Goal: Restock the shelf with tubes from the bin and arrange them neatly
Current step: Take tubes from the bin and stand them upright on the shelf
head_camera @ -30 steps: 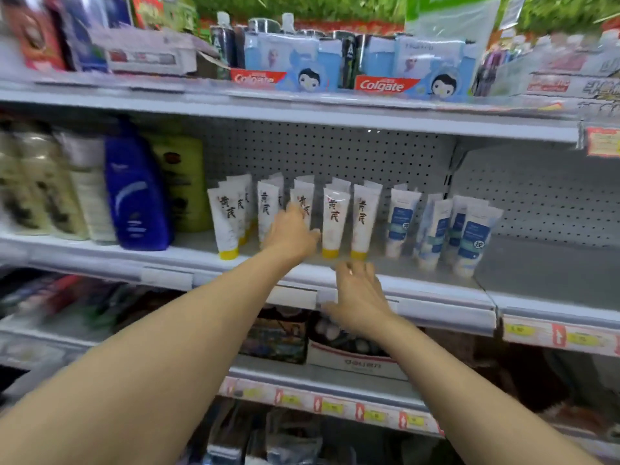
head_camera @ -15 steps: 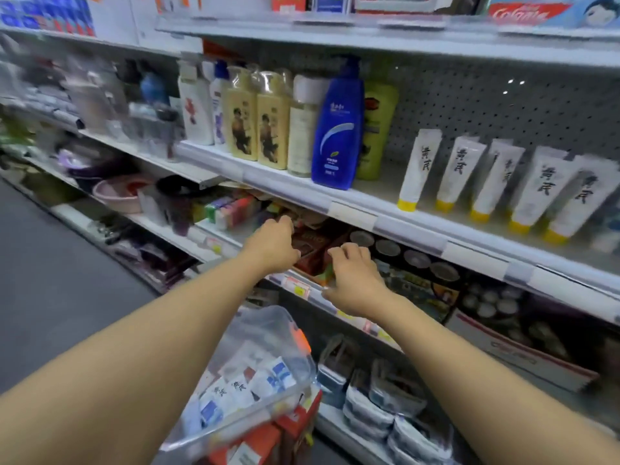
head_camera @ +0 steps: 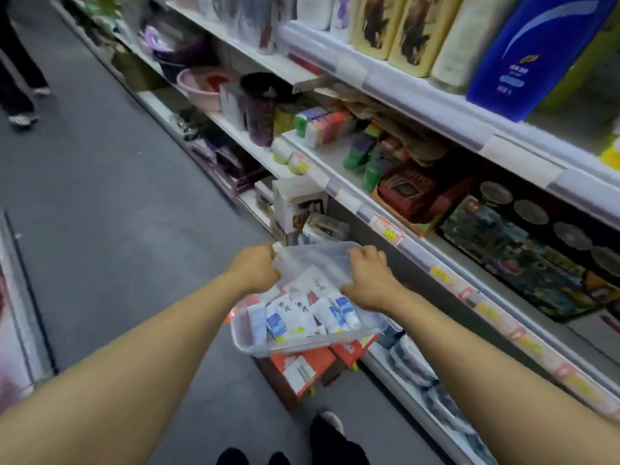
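1. Hands that reached toward the shelf edge half a second ago are now down at the clear plastic bin (head_camera: 303,347), and our gaze has dropped from the row of tubes on the shelf to the aisle floor beside it.
2. We judge this as the turn from arranging to fetching: the next batch of stock is about to be drawn from the bin.
3. Our left hand (head_camera: 255,267) sits at the bin's far left rim, fingers curled over the edge; they appear to grip the plastic, though the fingertips are hidden from us.
4. Our right hand (head_camera: 368,276) hovers over the bin's far right side, fingers bent downward toward the contents; we cannot tell whether they already pinch anything.
5. The tubes (head_camera: 298,313) lie flat in a loose pile inside the bin, white with blue or black print, just below and nearer to us than both sets of fingers.
6. The bin rests on orange boxes (head_camera: 302,367) on the floor against the lowest shelf.
7. The shelf to be restocked (head_camera: 503,146) runs above right, beside the blue bottle (head_camera: 533,52).
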### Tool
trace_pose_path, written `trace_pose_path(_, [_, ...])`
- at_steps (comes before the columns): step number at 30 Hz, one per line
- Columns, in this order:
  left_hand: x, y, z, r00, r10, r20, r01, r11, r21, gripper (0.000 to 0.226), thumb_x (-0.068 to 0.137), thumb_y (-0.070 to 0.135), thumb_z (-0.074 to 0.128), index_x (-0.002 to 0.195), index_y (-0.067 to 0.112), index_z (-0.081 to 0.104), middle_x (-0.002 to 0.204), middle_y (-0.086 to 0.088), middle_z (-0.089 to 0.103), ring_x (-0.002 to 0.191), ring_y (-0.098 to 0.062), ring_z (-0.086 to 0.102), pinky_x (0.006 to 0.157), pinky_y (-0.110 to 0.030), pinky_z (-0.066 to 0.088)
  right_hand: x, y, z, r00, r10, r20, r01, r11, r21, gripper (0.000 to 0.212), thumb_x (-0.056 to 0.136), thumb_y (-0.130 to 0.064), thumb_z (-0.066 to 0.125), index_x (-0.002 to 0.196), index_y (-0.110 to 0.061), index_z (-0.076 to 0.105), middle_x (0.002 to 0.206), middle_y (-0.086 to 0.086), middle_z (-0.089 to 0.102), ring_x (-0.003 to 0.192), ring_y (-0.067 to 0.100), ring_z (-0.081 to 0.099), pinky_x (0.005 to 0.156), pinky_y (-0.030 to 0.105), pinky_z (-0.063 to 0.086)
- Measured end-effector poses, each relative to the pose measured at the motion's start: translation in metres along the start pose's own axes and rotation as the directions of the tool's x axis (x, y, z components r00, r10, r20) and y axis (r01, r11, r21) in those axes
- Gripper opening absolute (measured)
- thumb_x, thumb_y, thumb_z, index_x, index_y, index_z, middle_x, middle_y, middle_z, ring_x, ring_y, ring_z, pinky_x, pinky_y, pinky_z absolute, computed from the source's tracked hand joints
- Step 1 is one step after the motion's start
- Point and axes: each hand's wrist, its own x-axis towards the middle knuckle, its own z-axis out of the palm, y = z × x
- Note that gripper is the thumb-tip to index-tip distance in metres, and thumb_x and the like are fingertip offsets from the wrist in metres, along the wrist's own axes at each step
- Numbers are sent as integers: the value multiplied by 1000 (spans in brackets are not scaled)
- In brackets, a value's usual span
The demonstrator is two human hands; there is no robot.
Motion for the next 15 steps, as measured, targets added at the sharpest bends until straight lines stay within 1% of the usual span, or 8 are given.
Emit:
trace_pose_path(2, [10, -17, 16, 998, -50, 37, 51, 998, -30, 45, 88, 23, 58, 128, 8, 46, 133, -15, 50, 122, -30, 47, 95, -31, 39, 16, 2, 15, 999, 17, 45, -18, 1000, 8, 71, 88, -29, 57, 144, -7, 20, 146, 19, 20, 135, 36, 19, 111, 43, 28])
trace_pose_path(4, [21, -32, 32, 991, -108, 76, 113, 991, -68, 46, 87, 25, 59, 128, 10, 44, 132, -14, 49, 119, -30, 49, 93, -31, 40, 31, 6, 28, 996, 33, 86, -35, 999, 22, 67, 88, -28, 57, 142, -6, 23, 146, 18, 21, 135, 36, 19, 111, 41, 27])
trace_pose_path(7, [38, -48, 56, 978, -176, 113, 187, 978, -94, 46, 86, 28, 60, 126, 12, 45, 128, -13, 51, 115, -31, 51, 92, -32, 41, 55, 14, 50, 989, 47, 141, -51, 999, 20, 67, 87, -29, 58, 141, -7, 25, 145, 18, 23, 137, 36, 17, 112, 38, 23])
trace_pose_path(11, [64, -63, 87, 954, -246, 173, 270, 954, -128, 43, 86, 23, 59, 124, 9, 44, 124, -15, 52, 112, -31, 52, 88, -33, 43, 91, 24, 77, 979, 50, 200, -59, 998, 38, 65, 87, -27, 59, 140, -8, 28, 141, 18, 28, 134, 35, 24, 109, 36, 28])
trace_pose_path(15, [93, -71, 119, 925, -311, 217, 346, 927, -146, 41, 88, 22, 58, 123, 7, 43, 123, -16, 54, 112, -31, 53, 85, -31, 42, 127, 34, 107, 966, 31, 257, -54, 995, 81, 64, 86, -22, 59, 140, -8, 28, 141, 15, 27, 133, 32, 26, 109, 36, 31])
